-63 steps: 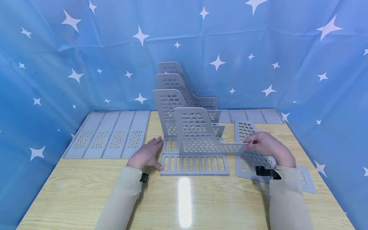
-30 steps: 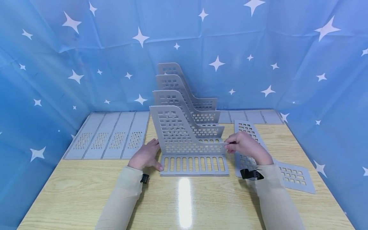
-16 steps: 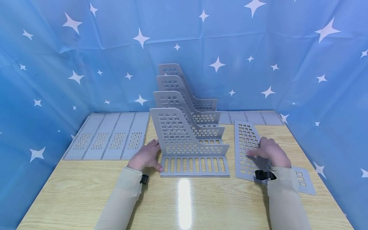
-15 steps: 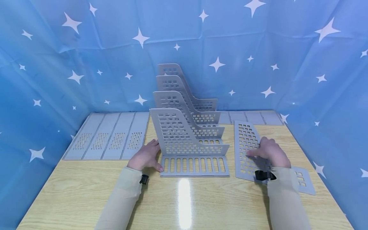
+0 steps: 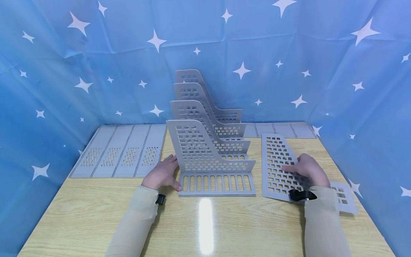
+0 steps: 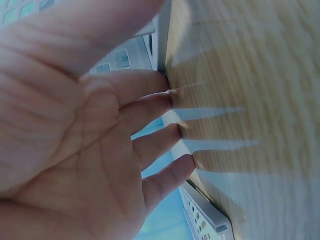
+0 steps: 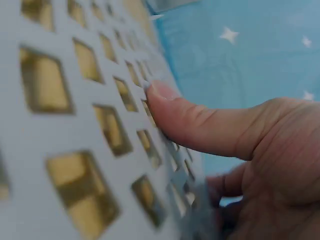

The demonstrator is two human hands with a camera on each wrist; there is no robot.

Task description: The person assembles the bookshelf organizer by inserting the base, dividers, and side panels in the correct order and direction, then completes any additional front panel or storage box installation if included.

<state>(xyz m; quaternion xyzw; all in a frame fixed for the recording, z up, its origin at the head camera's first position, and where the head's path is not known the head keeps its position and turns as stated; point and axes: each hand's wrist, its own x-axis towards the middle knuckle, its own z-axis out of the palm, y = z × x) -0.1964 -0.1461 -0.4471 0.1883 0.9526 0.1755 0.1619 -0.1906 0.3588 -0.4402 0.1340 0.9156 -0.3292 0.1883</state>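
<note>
In the head view, several grey perforated side panels of a file rack stand upright, one behind another, on a slotted grey base. My left hand is at the base's left end, its thumb by the front corner. The left wrist view shows that hand's fingers extended, tips on the table. On the right, my right hand grips the edge of a loose perforated panel, thumb on its upper face and other fingers partly hidden behind the edge. That panel's right side is raised a little.
Joined flat grey panels with small holes lie at the back left. Another flat ribbed piece lies along the back edge, partly behind the rack. A blue starred curtain encloses the wooden table.
My right hand brought the front panel left to the base, released it upright there, then moved right and took hold of the loose panel, lifting its right side. The left hand stayed put.
</note>
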